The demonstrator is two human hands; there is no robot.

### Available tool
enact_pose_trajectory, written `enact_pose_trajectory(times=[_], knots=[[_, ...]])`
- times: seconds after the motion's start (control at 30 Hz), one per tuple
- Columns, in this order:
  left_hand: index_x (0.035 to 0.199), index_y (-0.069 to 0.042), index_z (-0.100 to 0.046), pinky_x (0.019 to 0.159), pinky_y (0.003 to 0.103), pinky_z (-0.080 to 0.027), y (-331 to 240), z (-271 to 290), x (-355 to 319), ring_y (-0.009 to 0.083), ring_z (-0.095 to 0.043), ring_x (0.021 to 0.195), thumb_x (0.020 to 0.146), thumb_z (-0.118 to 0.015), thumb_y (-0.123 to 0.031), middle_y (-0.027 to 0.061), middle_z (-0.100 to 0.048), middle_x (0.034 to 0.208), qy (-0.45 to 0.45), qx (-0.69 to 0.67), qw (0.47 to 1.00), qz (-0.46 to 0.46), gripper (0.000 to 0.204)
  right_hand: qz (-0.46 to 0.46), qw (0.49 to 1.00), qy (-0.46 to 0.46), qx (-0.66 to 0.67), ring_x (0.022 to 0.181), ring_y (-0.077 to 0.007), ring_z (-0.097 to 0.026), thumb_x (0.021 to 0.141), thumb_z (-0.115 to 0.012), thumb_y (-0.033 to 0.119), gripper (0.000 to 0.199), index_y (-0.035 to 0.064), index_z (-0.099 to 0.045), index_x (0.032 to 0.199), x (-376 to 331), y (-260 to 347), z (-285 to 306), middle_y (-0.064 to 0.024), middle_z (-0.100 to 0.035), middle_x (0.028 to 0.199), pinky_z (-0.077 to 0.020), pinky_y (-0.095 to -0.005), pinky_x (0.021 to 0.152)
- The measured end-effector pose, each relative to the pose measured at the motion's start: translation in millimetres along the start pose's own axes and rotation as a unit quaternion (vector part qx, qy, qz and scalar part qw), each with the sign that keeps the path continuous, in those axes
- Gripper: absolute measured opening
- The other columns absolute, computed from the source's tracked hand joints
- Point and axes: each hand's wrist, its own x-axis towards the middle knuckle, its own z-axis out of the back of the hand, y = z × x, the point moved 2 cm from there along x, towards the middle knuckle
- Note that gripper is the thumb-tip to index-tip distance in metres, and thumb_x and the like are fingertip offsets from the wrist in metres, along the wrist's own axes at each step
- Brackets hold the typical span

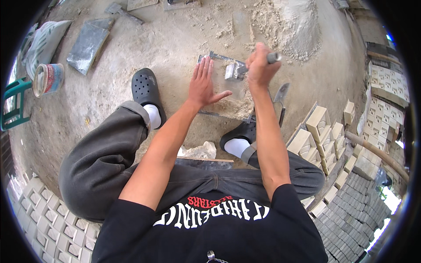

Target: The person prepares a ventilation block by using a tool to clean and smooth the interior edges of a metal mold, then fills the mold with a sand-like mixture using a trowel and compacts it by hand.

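Note:
Between my feet on the ground lies a flat, rectangular metal mould (213, 115) with pale sandy mix (239, 107) along its near edge. My left hand (201, 83) rests flat on its left part, fingers straight and thumb spread out. A hammer (234, 72) with a blocky grey metal head is in my right hand (263, 68), which wraps round the handle. The head is over the mould's upper right part; whether it touches the surface I cannot tell. Just right of my right forearm lies a pointed trowel (281, 93).
A heap of pale powder (298, 30) sits at the far right. Moulded blocks (319, 125) are stacked right, others (52, 219) lower left. A bucket (48, 79), green stool (17, 105), metal plate (89, 46) and another hammer (125, 13) are at the left and back.

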Motion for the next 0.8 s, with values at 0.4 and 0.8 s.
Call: enact_pose_trajectory(times=[0.4, 0.8], knots=[[0.146, 0.012, -0.028, 0.121, 0.046, -0.017, 1.5, 2.1, -1.2, 0.0368, -0.022, 0.147, 0.072, -0.058, -0.083, 0.0275, -0.028, 0.155, -0.031, -0.036, 0.999, 0.024, 0.124, 0.011, 0.996, -0.006, 0.083, 0.036, -0.0077, -0.046, 0.088, -0.057, 0.016, 0.036, 0.0125, -0.049, 0.054, 2.3, 18.1, -4.4, 0.0017, -0.045, 0.044, -0.0320, -0.0249, 0.033], [0.147, 0.009, -0.032, 0.122, 0.045, -0.014, -1.9, 1.2, 38.2, 0.0324, -0.022, 0.148, 0.075, -0.046, -0.087, 0.0225, -0.030, 0.155, 0.019, 0.044, 0.995, -0.092, 0.121, 0.006, 1.000, 0.001, 0.030, 0.037, -0.0087, -0.045, 0.090, -0.054, 0.013, 0.041, 0.0131, -0.043, 0.051, 14.9, 3.3, 29.6, 0.0006, -0.042, 0.043, -0.0325, -0.0257, 0.035]])
